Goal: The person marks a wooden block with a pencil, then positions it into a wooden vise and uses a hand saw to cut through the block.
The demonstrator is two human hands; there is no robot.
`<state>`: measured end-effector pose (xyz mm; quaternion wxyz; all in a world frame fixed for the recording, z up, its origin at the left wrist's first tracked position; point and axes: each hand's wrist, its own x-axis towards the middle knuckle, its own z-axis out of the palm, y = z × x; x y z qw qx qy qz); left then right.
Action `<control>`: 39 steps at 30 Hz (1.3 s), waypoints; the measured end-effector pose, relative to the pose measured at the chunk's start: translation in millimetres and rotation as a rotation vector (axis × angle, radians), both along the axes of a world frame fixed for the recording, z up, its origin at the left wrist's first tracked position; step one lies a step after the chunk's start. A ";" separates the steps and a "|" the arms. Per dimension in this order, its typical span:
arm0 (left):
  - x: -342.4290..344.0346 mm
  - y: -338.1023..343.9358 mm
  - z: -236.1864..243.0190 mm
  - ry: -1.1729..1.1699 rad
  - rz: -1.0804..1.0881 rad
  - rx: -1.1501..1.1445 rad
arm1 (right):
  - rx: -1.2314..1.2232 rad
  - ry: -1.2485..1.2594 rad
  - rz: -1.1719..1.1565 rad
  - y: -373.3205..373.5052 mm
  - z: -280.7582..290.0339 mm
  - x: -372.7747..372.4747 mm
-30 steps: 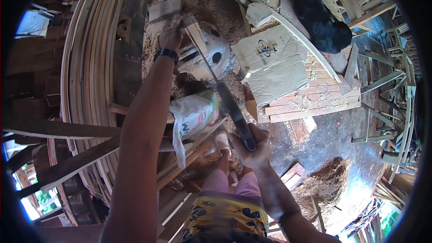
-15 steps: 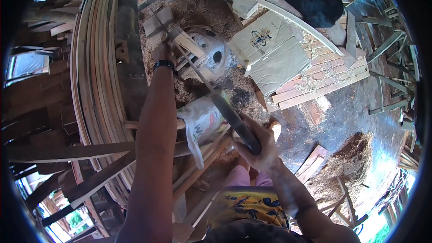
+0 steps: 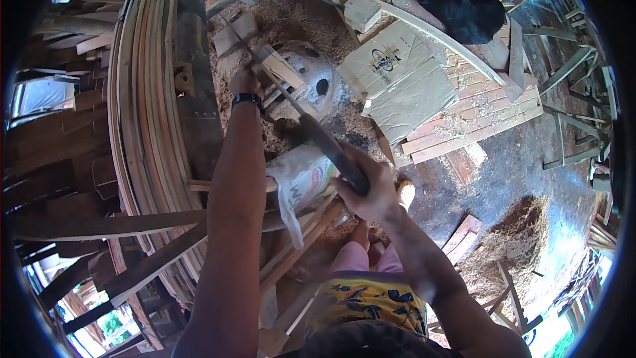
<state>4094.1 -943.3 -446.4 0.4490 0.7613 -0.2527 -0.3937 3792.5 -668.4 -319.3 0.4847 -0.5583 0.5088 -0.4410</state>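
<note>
My right hand (image 3: pixel 370 182) is wrapped round the dark handle of a hand saw (image 3: pixel 289 98), whose long thin blade is seen nearly edge-on. The blade runs away to the far left, along the left side of a pale wood block (image 3: pixel 282 69). Beside that block my left hand (image 3: pixel 245 81), with a dark band at the wrist, is closed on it; its fingers are partly hidden behind the blade. Beneath the block stands a grey rounded metal piece with dark holes (image 3: pixel 322 86), dusted with sawdust. A white plastic bag (image 3: pixel 298 182) lies below the saw handle.
Long boards (image 3: pixel 140 113) are stacked along the left. Flattened cardboard (image 3: pixel 401 79) lies on joined planks (image 3: pixel 480 126), beyond which is a dark rounded shape (image 3: pixel 457 3). A sawdust heap (image 3: pixel 513 235) and a short board (image 3: pixel 462 237) are at the right, with wooden frames (image 3: pixel 573 106) farther off.
My right hand has moved forward and slightly left, pushing the saw along its length. The left hand and the wood block stay nearly in place.
</note>
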 end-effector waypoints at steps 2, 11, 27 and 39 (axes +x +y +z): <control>-13.4 5.7 16.8 0.139 0.093 0.008 | -0.015 -0.001 -0.001 -1.9 -1.2 4.9; -24.3 5.8 43.5 0.099 0.141 0.134 | 0.083 0.048 0.031 89.5 52.7 -47.5; -39.7 13.1 47.3 0.205 0.226 0.050 | 0.078 0.123 0.043 86.5 48.2 -43.3; 4.0 -16.4 -33.7 0.096 0.046 -0.056 | -0.054 0.093 -0.075 -19.0 -8.3 29.2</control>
